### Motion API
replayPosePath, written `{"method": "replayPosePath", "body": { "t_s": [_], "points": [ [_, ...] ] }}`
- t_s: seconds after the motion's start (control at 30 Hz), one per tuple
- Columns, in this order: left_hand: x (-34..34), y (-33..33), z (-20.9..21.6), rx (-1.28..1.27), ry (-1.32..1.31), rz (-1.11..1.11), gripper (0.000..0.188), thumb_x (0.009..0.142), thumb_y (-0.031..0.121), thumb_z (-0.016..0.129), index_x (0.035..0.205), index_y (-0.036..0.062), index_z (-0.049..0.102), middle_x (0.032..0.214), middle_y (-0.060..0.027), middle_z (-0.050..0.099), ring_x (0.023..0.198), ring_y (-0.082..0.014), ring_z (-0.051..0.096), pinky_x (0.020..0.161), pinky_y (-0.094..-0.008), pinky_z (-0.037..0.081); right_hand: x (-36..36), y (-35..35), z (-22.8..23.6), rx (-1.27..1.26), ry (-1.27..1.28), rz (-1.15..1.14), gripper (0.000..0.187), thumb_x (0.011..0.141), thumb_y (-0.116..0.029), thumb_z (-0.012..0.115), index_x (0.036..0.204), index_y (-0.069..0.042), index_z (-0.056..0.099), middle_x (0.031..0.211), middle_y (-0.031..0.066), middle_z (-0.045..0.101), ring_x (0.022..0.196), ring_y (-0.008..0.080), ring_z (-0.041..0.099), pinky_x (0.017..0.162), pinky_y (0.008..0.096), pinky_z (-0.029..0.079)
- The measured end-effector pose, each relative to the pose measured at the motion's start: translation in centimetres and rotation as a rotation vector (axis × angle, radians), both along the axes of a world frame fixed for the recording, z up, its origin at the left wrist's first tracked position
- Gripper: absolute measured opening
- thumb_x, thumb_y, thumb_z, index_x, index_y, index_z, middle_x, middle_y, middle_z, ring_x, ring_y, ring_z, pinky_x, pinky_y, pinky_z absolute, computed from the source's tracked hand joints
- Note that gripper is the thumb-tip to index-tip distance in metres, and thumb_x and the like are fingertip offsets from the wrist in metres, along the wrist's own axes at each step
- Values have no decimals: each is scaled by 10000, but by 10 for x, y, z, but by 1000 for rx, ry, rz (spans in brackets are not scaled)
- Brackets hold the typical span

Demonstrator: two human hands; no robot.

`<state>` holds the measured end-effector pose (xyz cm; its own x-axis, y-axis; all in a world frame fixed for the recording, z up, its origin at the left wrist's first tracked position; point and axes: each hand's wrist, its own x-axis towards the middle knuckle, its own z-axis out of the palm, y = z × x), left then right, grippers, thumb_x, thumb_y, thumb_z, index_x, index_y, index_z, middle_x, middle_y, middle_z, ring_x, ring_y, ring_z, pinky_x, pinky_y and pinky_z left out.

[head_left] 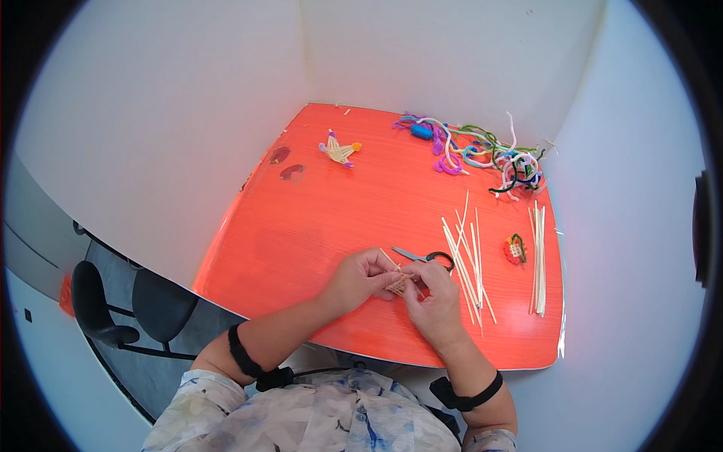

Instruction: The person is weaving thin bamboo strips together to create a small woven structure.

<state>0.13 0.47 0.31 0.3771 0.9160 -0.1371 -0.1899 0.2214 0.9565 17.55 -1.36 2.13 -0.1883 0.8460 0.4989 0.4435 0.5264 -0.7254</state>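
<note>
Close to the table's front edge, both of my hands meet around a small woven piece [395,285] made of pale thin sticks. My left hand [359,279] is closed on its left side, fingers pinched. From the right, my right hand [435,301] pinches the same piece between thumb and fingers. One thin stick [387,258] juts up and left out of the piece. Just beyond my hands lie scissors [410,255] with black handles, partly hidden by my right hand. The fingertips cover much of the woven piece.
Loose pale sticks [472,264] lie right of my hands, with a neat bundle [538,260] further right. Between them sits a small red-green woven piece [515,249]. Coloured pipe cleaners [489,151] heap at the back right; a stick star [340,150] lies back left. White panels [452,53] enclose the red table [301,218].
</note>
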Motion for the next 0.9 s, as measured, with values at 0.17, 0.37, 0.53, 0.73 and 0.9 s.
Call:
{"method": "replayPosePath", "body": {
  "t_s": [0.17,0.37,0.53,0.73,0.9],
  "points": [
    [0,0,-1,-12,9,2,103,931,100,611,976,21,564,942,-86,678,866,-145,674,695,-274,584,0,0,0,25,-15,-9,192,748,45,640,919,-34,605,809,140,565,748,321,578,639,402,480],
    [1,0,0,-7,-7,4,101,933,98,608,975,18,563,939,-87,678,860,-139,672,684,-271,586,0,0,0,8,-37,-24,190,748,45,628,920,-32,606,793,138,555,736,315,574,631,398,481],
    [0,0,-2,8,-7,0,97,935,98,605,977,20,565,940,-87,678,859,-139,671,688,-271,585,0,-1,1,2,-32,-20,193,744,48,627,919,-31,608,789,139,551,731,313,572,627,396,478],
    [0,1,1,-6,-8,0,84,928,69,604,968,2,571,941,-109,679,866,-159,675,723,-291,590,2,1,-1,28,-26,4,195,739,57,633,913,-24,603,798,144,552,731,312,572,629,388,478],
    [-2,1,3,12,4,-6,80,917,40,609,955,-22,578,943,-134,679,877,-183,680,755,-311,600,2,1,2,-50,92,60,181,755,62,655,904,-25,601,781,114,543,701,245,570,615,331,471]
  ]
}}
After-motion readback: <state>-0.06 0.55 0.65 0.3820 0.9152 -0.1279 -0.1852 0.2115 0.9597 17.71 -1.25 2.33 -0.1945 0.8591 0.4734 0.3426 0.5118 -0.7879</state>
